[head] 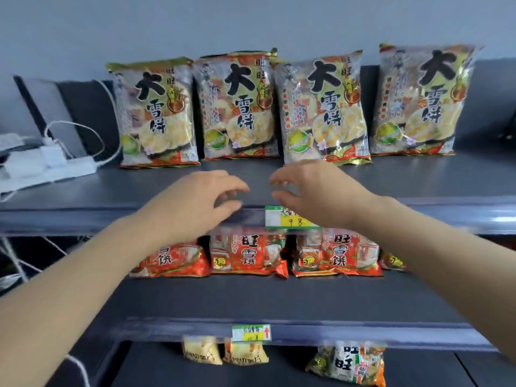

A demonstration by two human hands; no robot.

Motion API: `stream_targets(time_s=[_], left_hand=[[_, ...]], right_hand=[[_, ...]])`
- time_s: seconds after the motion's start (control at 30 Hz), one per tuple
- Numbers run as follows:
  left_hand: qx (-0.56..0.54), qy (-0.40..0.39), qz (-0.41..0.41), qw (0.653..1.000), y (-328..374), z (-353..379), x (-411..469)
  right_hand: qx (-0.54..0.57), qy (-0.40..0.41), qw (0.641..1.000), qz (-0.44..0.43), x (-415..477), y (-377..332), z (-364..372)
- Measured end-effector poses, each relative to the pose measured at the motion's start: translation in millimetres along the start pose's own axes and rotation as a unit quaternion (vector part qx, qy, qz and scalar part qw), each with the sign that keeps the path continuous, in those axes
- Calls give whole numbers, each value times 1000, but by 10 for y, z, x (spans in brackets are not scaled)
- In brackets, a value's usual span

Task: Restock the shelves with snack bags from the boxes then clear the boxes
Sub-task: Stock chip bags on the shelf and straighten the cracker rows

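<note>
I am facing the top shelf (418, 185), where four rice cracker bags (324, 113) are standing upright in a row just beyond my hands. My left hand (195, 202) and right hand (321, 196) are both hovering open and empty, fingers spread, above the shelf's front edge, the price tag (290, 217) just under the right one. I judge this row is being finished; no boxes are showing, so next I am likely turning to fetch more bags.
</note>
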State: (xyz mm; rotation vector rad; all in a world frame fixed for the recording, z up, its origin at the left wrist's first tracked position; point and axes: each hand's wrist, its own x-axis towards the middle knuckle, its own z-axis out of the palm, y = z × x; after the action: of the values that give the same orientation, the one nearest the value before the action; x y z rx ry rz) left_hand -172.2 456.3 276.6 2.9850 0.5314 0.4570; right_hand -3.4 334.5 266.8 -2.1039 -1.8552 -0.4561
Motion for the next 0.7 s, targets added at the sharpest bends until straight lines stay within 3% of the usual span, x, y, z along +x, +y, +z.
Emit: stream_targets(time_s=[0.3, 0.7], left_hand=[[21, -21, -104, 994, -1394, -253, 516], [16, -91, -119, 989, -2392, -75, 1108]], right_hand=[[-43, -104, 990, 80, 1108, -76, 150], [-25, -135, 974, 182, 2057, -62, 671]])
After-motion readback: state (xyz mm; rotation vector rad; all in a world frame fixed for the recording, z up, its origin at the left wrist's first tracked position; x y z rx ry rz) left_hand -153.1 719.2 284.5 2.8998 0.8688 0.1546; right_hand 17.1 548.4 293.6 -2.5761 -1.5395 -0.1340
